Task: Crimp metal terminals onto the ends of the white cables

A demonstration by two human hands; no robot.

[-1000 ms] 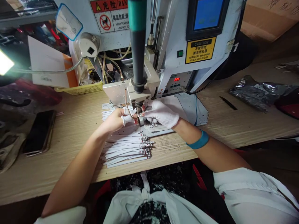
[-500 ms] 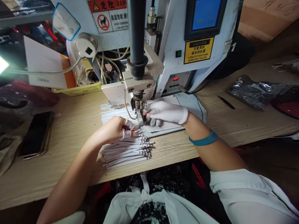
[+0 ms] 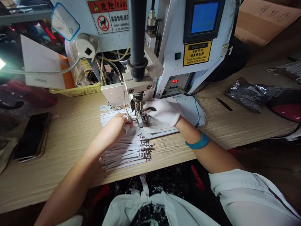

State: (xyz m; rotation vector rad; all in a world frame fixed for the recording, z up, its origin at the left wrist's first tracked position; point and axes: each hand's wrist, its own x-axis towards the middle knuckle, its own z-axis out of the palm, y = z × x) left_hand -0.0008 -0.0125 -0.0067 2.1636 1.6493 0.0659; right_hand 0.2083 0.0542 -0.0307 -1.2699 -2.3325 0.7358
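Note:
My left hand [image 3: 121,124], with white finger covers on some fingertips, is closed beside the soldering head. Its fingertips are largely hidden, and what they pinch cannot be made out. White flat strips [image 3: 108,116] lie in a row just behind it. Nearer to me is a bundle of white strips with small connectors [image 3: 127,153] at their right ends. My right hand [image 3: 163,111], in a white glove, has its fingers bent together at a pile of small dark parts [image 3: 144,118]. Between the hands, the machine's nozzle [image 3: 137,105] stands above a small metal block [image 3: 140,121].
The large machine [image 3: 171,18] carries a blue screen [image 3: 204,17] and danger labels. A phone [image 3: 33,136] lies on the table at left, with a yellow basket [image 3: 80,90] behind. On the right are dark tweezers [image 3: 224,104] and a plastic bag [image 3: 249,94].
My left hand has drawn back from the connector ends towards the rear row of strips. The right hand has shifted left over the small parts, its fingers closing together.

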